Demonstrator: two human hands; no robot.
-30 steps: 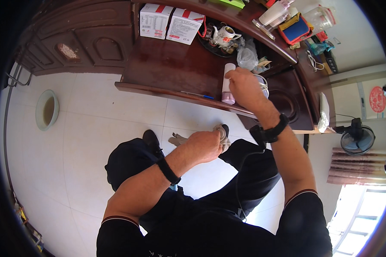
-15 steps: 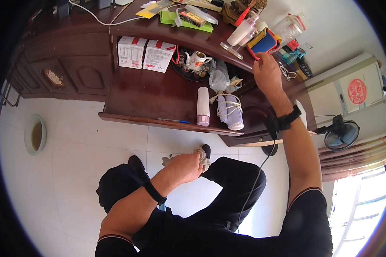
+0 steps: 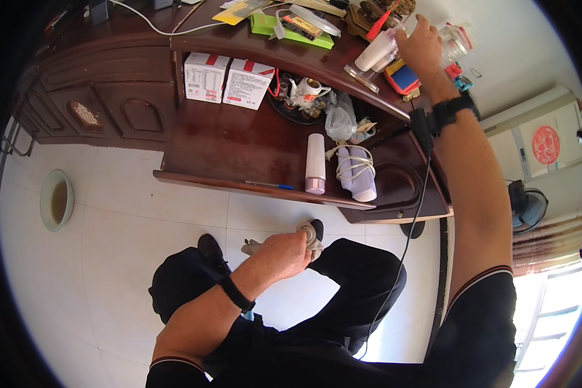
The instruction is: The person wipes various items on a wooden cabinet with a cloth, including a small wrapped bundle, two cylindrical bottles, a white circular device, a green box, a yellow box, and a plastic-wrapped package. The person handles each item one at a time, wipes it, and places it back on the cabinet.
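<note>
My left hand (image 3: 281,257), low in front of my knees, is closed around a crumpled beige cloth (image 3: 314,244). Part of that cloth hangs out beyond the wrist side. My right hand (image 3: 421,46) reaches over the back right of the cabinet top, fingers apart. Its thumb side is beside the upper end of a white bottle (image 3: 376,52); whether they touch I cannot tell. Just below the hand lies a blue pouch with red and yellow edges (image 3: 404,79), partly covered by my forearm. A clear plastic jar (image 3: 456,44) stands to the right of the hand.
On the pulled-out wooden shelf (image 3: 239,145) are two white boxes (image 3: 247,84), a teapot (image 3: 307,94) on a dark tray, a plastic bag (image 3: 340,119), a white cylinder (image 3: 315,161), a corded lilac hair dryer (image 3: 361,174) and a blue pen (image 3: 271,185). A basin (image 3: 57,200) stands on the floor.
My right hand has left the blue pouch and moved up and farther back, toward the white bottle and the jar. My left hand keeps hold of the cloth. The view has shifted slightly.
</note>
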